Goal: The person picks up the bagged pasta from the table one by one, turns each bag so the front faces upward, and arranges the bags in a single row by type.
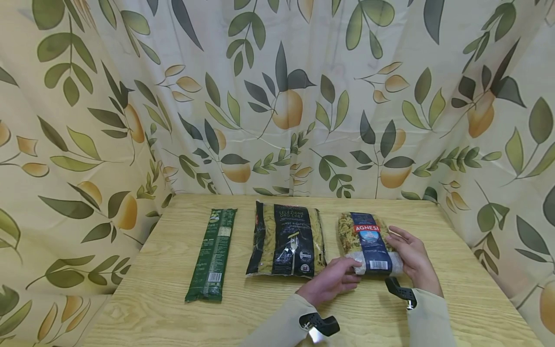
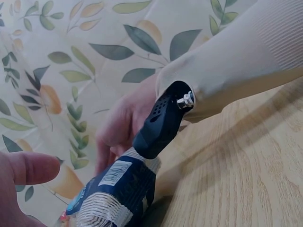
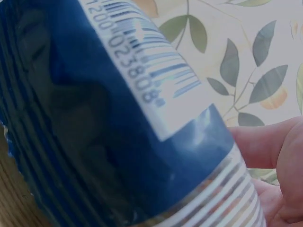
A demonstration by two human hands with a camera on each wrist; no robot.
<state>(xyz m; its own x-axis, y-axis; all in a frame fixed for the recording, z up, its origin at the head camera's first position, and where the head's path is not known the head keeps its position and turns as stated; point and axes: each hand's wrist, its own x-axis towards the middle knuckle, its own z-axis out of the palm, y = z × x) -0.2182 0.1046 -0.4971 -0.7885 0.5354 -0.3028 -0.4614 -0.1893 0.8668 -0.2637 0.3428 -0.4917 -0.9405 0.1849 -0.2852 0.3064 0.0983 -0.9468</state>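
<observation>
A bag of Agnesi pasta [image 1: 370, 243] with a blue label and striped bottom lies on the table between my two hands. My left hand [image 1: 331, 282] is at its lower left corner, fingertips right at the striped edge. In the left wrist view the left thumb [image 2: 35, 169] stands straight, apart from the bag [image 2: 116, 189]. Along the bag's right side is my right hand [image 1: 414, 255], with relaxed fingers close to the edge. From the right wrist, the bag's barcode end [image 3: 118, 118] fills most of the view and partly hides the right fingers [image 3: 260, 144].
Left of the Agnesi bag lies a wide black pasta bag [image 1: 290, 241], its near right corner close to my left hand. Farther left is a long green spaghetti pack [image 1: 212, 255]. A leaf-and-fruit patterned curtain [image 1: 277, 159] surrounds the wooden table [image 1: 147, 289] at the back and sides.
</observation>
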